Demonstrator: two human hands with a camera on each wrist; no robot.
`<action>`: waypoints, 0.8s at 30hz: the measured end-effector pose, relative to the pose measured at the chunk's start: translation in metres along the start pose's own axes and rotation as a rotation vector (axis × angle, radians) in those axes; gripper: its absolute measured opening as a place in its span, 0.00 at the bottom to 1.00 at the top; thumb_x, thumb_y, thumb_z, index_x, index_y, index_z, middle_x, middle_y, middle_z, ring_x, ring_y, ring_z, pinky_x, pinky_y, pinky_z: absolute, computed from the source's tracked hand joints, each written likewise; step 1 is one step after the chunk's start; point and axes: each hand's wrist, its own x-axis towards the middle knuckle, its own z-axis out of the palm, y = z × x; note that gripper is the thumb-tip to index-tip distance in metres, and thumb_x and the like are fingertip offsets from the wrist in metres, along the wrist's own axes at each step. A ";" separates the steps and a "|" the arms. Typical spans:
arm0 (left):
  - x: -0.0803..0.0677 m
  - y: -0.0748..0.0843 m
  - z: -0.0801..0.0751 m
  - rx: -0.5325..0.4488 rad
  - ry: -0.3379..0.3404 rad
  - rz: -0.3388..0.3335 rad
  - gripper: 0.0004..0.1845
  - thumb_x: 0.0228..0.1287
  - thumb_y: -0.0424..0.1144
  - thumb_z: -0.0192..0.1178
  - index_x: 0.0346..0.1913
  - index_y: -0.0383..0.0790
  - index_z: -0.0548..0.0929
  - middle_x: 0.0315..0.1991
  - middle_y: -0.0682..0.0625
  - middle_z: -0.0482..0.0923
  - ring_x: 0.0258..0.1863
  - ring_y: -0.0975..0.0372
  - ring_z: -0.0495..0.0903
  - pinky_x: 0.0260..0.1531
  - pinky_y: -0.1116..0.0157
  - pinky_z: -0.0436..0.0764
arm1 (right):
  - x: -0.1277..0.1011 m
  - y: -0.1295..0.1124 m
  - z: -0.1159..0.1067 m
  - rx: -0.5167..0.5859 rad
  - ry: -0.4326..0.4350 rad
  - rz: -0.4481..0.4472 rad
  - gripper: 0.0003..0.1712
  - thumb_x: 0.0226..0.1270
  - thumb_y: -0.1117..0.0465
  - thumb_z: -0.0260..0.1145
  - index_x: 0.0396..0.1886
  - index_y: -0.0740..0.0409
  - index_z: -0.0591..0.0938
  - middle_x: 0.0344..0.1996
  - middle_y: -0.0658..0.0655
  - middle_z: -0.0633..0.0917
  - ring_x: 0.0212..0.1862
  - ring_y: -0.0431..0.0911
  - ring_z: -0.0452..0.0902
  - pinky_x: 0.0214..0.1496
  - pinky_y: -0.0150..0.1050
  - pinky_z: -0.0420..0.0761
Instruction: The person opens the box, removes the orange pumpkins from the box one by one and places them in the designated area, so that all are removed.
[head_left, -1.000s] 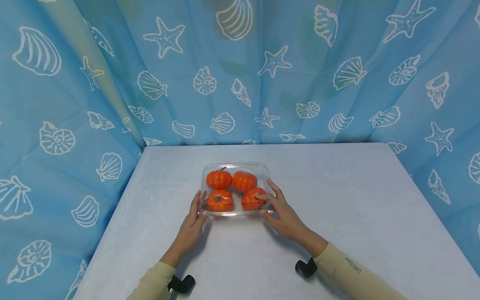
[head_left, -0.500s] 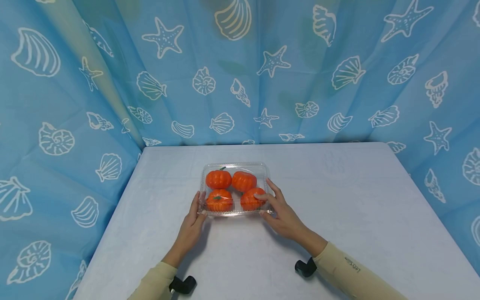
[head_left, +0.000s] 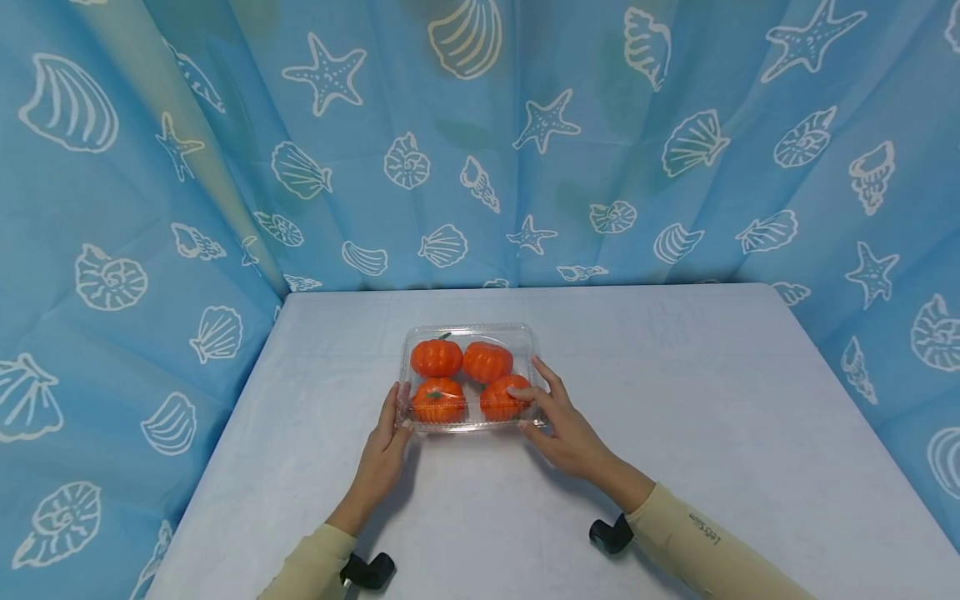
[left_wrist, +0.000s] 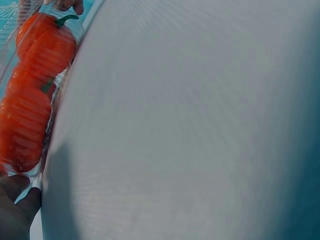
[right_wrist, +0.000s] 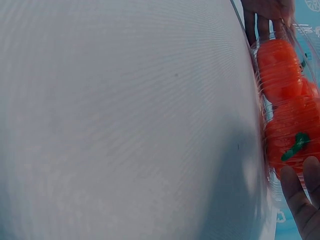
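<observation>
A clear plastic lidded box (head_left: 527,335) stands on the white table (head_left: 697,417) with several small orange pumpkins (head_left: 437,358) inside. My left hand (head_left: 397,410) lies with straight fingers against the box's left side, its thumb at the near left corner. My right hand (head_left: 525,408) pinches the near right corner, index finger on the lid and thumb at the front rim. In the left wrist view the pumpkins (left_wrist: 42,50) fill the left edge above my left hand (left_wrist: 15,210). The right wrist view shows the pumpkins (right_wrist: 282,80) beside my right hand's fingers (right_wrist: 300,200).
A blue curtain (head_left: 150,208) printed with shells and starfish closes in the table at the back and on both sides. Black wrist mounts (head_left: 365,571) sit on both cream sleeves near the table's front edge.
</observation>
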 end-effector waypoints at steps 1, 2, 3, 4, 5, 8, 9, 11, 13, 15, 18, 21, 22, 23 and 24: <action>0.000 0.000 0.000 0.002 0.002 -0.004 0.34 0.79 0.35 0.43 0.82 0.36 0.46 0.80 0.37 0.50 0.79 0.44 0.50 0.76 0.44 0.51 | 0.000 0.000 0.000 -0.001 0.001 -0.002 0.26 0.71 0.58 0.66 0.66 0.39 0.76 0.82 0.55 0.47 0.76 0.67 0.56 0.64 0.68 0.72; 0.000 0.001 0.001 0.003 0.005 -0.008 0.34 0.79 0.35 0.42 0.82 0.36 0.46 0.80 0.37 0.50 0.79 0.44 0.50 0.76 0.44 0.51 | 0.000 0.000 0.000 -0.001 0.001 -0.005 0.26 0.71 0.58 0.66 0.66 0.39 0.76 0.82 0.55 0.47 0.76 0.67 0.56 0.64 0.69 0.71; 0.000 0.001 0.001 0.004 0.006 -0.012 0.34 0.79 0.35 0.42 0.82 0.36 0.46 0.80 0.37 0.50 0.79 0.44 0.50 0.76 0.44 0.52 | 0.000 0.000 0.000 -0.001 0.002 -0.007 0.26 0.71 0.58 0.66 0.66 0.39 0.76 0.82 0.55 0.47 0.76 0.67 0.56 0.64 0.69 0.71; 0.000 0.001 0.001 0.006 0.009 -0.015 0.34 0.79 0.35 0.42 0.82 0.36 0.46 0.80 0.37 0.50 0.79 0.44 0.50 0.76 0.44 0.52 | 0.000 0.000 0.000 0.000 0.003 -0.010 0.25 0.71 0.58 0.66 0.66 0.39 0.76 0.82 0.56 0.47 0.76 0.67 0.56 0.64 0.69 0.71; 0.000 0.001 0.002 0.008 0.011 -0.018 0.34 0.78 0.35 0.42 0.82 0.36 0.46 0.80 0.37 0.50 0.79 0.44 0.50 0.76 0.44 0.52 | 0.000 0.000 0.000 0.000 0.004 -0.011 0.25 0.71 0.58 0.66 0.66 0.39 0.76 0.82 0.56 0.47 0.76 0.68 0.56 0.64 0.69 0.71; -0.001 0.001 0.002 0.012 0.021 -0.013 0.34 0.79 0.35 0.43 0.82 0.36 0.47 0.80 0.37 0.50 0.78 0.43 0.52 0.75 0.43 0.53 | 0.000 0.000 0.000 -0.001 0.004 -0.010 0.25 0.71 0.58 0.66 0.66 0.39 0.76 0.82 0.55 0.47 0.76 0.68 0.56 0.64 0.69 0.71; -0.001 0.001 0.002 0.022 0.023 -0.009 0.34 0.79 0.36 0.43 0.82 0.36 0.47 0.80 0.36 0.51 0.78 0.43 0.52 0.75 0.43 0.53 | 0.000 0.000 0.000 -0.001 0.004 -0.010 0.25 0.71 0.58 0.66 0.66 0.39 0.76 0.82 0.55 0.47 0.76 0.68 0.56 0.64 0.69 0.71; -0.001 0.000 0.002 0.037 0.027 0.007 0.33 0.80 0.37 0.44 0.81 0.35 0.47 0.79 0.35 0.52 0.77 0.41 0.55 0.74 0.41 0.55 | 0.000 0.000 -0.001 0.000 0.002 -0.009 0.25 0.71 0.58 0.66 0.66 0.40 0.76 0.82 0.55 0.47 0.76 0.68 0.57 0.64 0.69 0.71; -0.002 -0.001 0.002 0.045 0.024 0.023 0.33 0.81 0.38 0.44 0.81 0.34 0.47 0.79 0.33 0.52 0.76 0.40 0.56 0.73 0.40 0.56 | 0.000 0.000 -0.001 0.002 0.001 -0.009 0.25 0.71 0.58 0.66 0.66 0.40 0.76 0.82 0.56 0.47 0.76 0.68 0.57 0.63 0.69 0.71; -0.002 -0.002 0.001 0.051 0.017 0.039 0.33 0.82 0.39 0.44 0.81 0.33 0.47 0.79 0.33 0.52 0.76 0.39 0.56 0.73 0.40 0.57 | 0.000 -0.001 -0.002 0.004 0.001 -0.011 0.25 0.71 0.59 0.66 0.65 0.41 0.76 0.82 0.56 0.47 0.75 0.68 0.57 0.63 0.70 0.71; -0.002 -0.003 0.000 0.053 0.008 0.051 0.33 0.83 0.40 0.44 0.81 0.33 0.47 0.78 0.32 0.52 0.76 0.39 0.56 0.73 0.39 0.57 | 0.000 -0.002 -0.003 0.005 0.000 -0.013 0.25 0.71 0.59 0.66 0.65 0.42 0.76 0.82 0.57 0.47 0.75 0.69 0.58 0.63 0.70 0.71; -0.001 -0.004 -0.002 0.070 0.006 0.060 0.32 0.83 0.42 0.43 0.81 0.33 0.48 0.77 0.31 0.56 0.74 0.38 0.59 0.72 0.38 0.58 | 0.001 -0.002 -0.004 0.002 -0.004 -0.011 0.25 0.71 0.59 0.66 0.66 0.42 0.76 0.82 0.57 0.47 0.75 0.69 0.58 0.64 0.69 0.71; -0.001 -0.003 -0.002 0.076 0.007 0.062 0.32 0.83 0.42 0.43 0.80 0.34 0.49 0.76 0.30 0.58 0.73 0.38 0.61 0.71 0.38 0.59 | 0.001 -0.002 -0.004 0.002 -0.004 -0.010 0.25 0.71 0.59 0.66 0.66 0.42 0.76 0.82 0.57 0.47 0.75 0.69 0.58 0.64 0.69 0.71; -0.001 -0.003 -0.002 0.079 0.009 0.064 0.31 0.83 0.42 0.43 0.80 0.34 0.49 0.75 0.30 0.59 0.73 0.37 0.62 0.71 0.37 0.60 | 0.002 -0.002 -0.004 0.001 -0.005 -0.009 0.25 0.71 0.59 0.66 0.66 0.41 0.76 0.82 0.56 0.46 0.75 0.68 0.58 0.64 0.69 0.71; 0.000 -0.003 -0.003 0.080 0.009 0.064 0.31 0.83 0.42 0.43 0.80 0.34 0.49 0.75 0.30 0.60 0.72 0.37 0.62 0.70 0.37 0.60 | 0.002 -0.002 -0.004 0.000 -0.005 -0.009 0.26 0.71 0.60 0.66 0.66 0.41 0.76 0.82 0.56 0.46 0.75 0.68 0.58 0.64 0.69 0.71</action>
